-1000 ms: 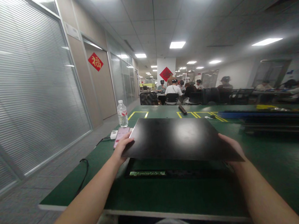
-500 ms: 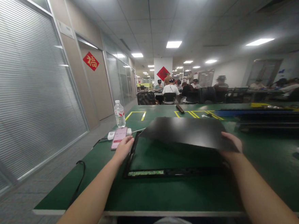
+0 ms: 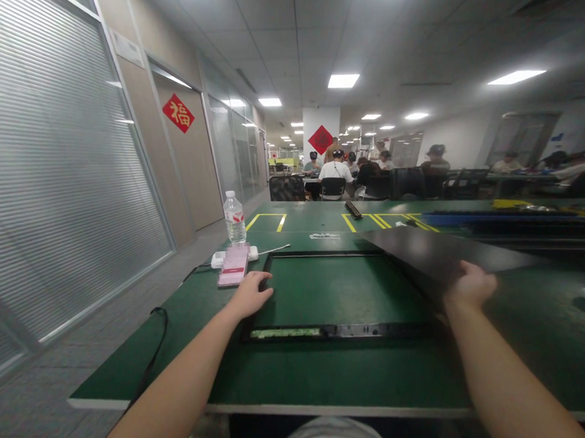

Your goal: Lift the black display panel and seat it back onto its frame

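A thin black rectangular frame [image 3: 330,331] lies flat on the green table [image 3: 333,369], with a green circuit strip along its near edge. My left hand [image 3: 250,294] rests on the frame's left side, fingers curled onto it. My right hand [image 3: 470,285] grips the near edge of a flat black panel [image 3: 440,254], which hangs tilted above the table to the right of the frame.
A pink phone [image 3: 234,268], a white charger block [image 3: 218,257] and a water bottle [image 3: 234,218] stand at the table's left. Black and blue trays [image 3: 513,220] stretch along the right. A cable [image 3: 153,342] hangs off the left edge. Several seated people [image 3: 337,172] work far behind.
The black panel has been lifted off the frame and carried to the right by my right hand. My left hand let go of the panel and dropped onto the frame's left side.
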### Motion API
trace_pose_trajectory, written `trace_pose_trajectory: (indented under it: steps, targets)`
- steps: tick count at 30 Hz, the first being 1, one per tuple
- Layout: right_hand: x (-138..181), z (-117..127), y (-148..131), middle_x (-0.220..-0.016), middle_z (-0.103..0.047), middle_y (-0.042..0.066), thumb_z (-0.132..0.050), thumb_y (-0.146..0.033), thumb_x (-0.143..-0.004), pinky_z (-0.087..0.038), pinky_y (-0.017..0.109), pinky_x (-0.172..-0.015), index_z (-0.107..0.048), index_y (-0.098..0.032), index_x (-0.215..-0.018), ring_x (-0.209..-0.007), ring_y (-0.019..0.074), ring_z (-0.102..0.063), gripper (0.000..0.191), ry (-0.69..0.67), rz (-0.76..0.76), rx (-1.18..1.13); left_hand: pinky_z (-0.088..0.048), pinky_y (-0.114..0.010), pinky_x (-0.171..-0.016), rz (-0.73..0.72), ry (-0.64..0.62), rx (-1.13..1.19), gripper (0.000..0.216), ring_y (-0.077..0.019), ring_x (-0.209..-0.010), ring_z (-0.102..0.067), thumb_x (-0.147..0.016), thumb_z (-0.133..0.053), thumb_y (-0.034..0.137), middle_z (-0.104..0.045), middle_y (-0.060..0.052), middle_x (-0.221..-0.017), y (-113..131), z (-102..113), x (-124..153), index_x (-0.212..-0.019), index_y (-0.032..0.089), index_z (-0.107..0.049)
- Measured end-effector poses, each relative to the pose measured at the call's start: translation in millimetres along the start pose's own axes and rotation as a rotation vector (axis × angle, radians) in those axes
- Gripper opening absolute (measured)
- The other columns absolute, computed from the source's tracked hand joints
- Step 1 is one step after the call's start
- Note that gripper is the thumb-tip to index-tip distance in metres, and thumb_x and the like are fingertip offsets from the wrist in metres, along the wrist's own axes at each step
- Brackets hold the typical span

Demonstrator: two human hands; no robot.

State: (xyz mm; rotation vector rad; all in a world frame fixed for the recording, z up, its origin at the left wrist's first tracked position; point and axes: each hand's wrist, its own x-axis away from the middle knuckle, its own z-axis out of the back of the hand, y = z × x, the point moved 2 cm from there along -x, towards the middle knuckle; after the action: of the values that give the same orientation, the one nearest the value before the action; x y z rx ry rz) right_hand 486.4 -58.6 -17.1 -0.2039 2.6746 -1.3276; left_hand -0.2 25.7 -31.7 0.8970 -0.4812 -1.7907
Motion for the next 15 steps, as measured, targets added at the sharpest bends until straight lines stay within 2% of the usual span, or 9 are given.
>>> trace_pose_trajectory:
  steps: [5,10,15]
  targets:
    - [-7.4,4.0,3.7,-0.102,-0.065,0.001,-0.057,-0.015,-0.066,-0.06,0.036,-0.083,-0.048,-0.025,-0.086,-0.098,0.021,-0.066,0.024,0.043,0.029,0.083,-0.046,-0.047,-0.104,-0.018,-0.042,-0.066,0.034,-0.0341,-0.11,-0.063,-0.067,-0.068,0.031,-0.071,-0.012,-0.11,2.5,0.1,0.4,-0.099,0.021,-0.075]
    - [-11.8,7.3,7.1,-0.106,-0.066,0.003,-0.058,-0.013,-0.066,-0.062,0.037,-0.08,-0.047,-0.027,-0.089,-0.102,0.0235,-0.067,0.029,0.073,-0.042,0.087,-0.046,-0.048,-0.104,-0.034,-0.088,-0.137,0.036,-0.0349,-0.113,-0.063,-0.071,-0.064,0.031,-0.068,-0.015,-0.116,6.4,-0.5,2.1,-0.103,0.019,-0.075]
    - [-9.8,6.3,9.6,-0.112,-0.067,0.0,-0.055,-0.007,-0.066,-0.062,0.034,-0.077,-0.051,-0.026,-0.1,-0.1,0.0189,-0.067,0.04,0.135,-0.19,0.037,-0.045,-0.048,-0.105,-0.041,-0.1,-0.141,0.035,-0.0349,-0.114,-0.061,-0.072,-0.064,0.03,-0.068,-0.014,-0.116,6.3,-0.4,2.7,-0.104,0.02,-0.075]
